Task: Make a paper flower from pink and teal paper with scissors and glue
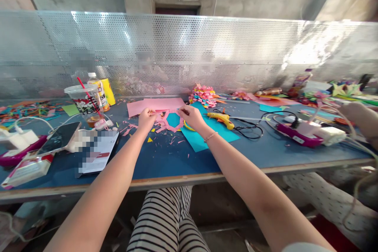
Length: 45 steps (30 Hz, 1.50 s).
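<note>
Both my hands are over the middle of the blue table, their fingertips pinched. A thin pink paper strip (pixel 165 110) runs between them. My left hand (pixel 147 120) is closed on its left end, and my right hand (pixel 191 117) is closed at its right end, near a small blue bit at the fingertips. Just below the strip lies a pink folded-paper ring (pixel 163 125) with an open centre, through which blue shows. Under my right hand are a blue paper sheet (pixel 196 138) and part of a yellow ring (pixel 188 126), perhaps a tape roll.
Pink paper (pixel 137 107) lies behind my hands. To the right are a yellow glue gun (pixel 221 119) with a black cord, a paper-strip pile (pixel 202 95) and a purple power strip (pixel 299 134). A cup (pixel 85 104), phone (pixel 60 136) and notebook (pixel 102 151) sit left. Another person's hand (pixel 358 116) is far right.
</note>
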Each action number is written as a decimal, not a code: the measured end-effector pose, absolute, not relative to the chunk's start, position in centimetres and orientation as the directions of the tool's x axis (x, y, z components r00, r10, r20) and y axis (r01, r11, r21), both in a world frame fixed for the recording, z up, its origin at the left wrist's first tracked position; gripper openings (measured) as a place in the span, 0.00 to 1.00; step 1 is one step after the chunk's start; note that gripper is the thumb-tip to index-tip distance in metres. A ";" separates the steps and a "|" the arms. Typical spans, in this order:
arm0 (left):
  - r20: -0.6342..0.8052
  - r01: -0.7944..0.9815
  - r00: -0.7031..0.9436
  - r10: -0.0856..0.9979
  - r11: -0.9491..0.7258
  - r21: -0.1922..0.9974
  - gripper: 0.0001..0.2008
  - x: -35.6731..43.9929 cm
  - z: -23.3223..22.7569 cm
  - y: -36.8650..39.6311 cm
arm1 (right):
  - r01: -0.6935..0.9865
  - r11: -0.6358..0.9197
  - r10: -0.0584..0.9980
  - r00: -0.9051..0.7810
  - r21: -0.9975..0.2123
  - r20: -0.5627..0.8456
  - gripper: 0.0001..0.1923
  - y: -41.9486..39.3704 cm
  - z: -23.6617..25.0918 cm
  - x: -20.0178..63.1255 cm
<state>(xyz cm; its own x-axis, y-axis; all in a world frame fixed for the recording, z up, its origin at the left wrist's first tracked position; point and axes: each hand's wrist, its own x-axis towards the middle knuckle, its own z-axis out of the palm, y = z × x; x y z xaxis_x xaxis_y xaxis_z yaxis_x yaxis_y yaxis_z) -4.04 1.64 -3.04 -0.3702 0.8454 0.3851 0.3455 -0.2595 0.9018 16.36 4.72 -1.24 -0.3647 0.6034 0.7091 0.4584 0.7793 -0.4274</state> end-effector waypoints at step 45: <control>0.303 0.075 -0.155 0.940 -0.295 0.953 0.11 -1.9 -1.9 0.3 | 0.167 0.591 0.803 -0.214 -0.789 0.556 0.09 5.3 -1.5 15.6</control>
